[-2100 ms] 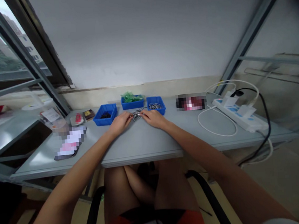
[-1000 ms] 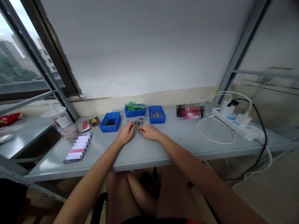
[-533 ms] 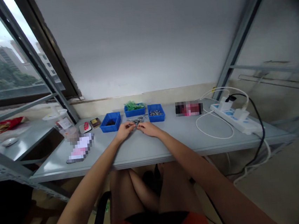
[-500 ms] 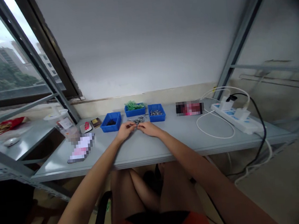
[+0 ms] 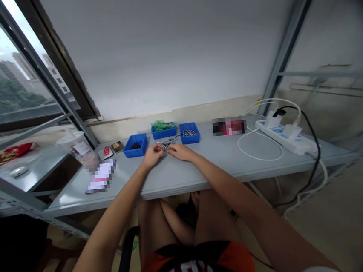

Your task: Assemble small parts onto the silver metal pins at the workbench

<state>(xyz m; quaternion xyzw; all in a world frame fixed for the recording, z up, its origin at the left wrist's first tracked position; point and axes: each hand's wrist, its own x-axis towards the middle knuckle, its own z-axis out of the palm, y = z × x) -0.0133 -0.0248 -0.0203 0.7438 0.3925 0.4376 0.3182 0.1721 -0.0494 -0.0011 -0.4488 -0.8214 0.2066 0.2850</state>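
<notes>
My left hand [image 5: 153, 155] and my right hand [image 5: 181, 151] are close together above the grey table, fingertips curled inward. Each seems to pinch something, but it is too small to make out. Just beyond the fingertips lies a loose pile of small silvery metal parts [image 5: 169, 142]. Around it are three blue bins: the left bin [image 5: 137, 152] has dark small pieces in it, the back bin [image 5: 164, 133] contains green plastic-like pieces, and the right bin [image 5: 190, 140] holds many small shiny metal parts.
On the table's left are a blurred phone-like item [image 5: 102, 176], a plastic cup [image 5: 83, 149], a red object [image 5: 106, 151] and a small dark box [image 5: 117, 147]. A blurred red-and-black item [image 5: 229, 126] and a white power strip [image 5: 287, 137] with looping cables occupy the right.
My fingertips, touching or nearly so before, have drawn slightly apart, and my left hand has turned a little. The view has shifted slightly. The bins stay in place.
</notes>
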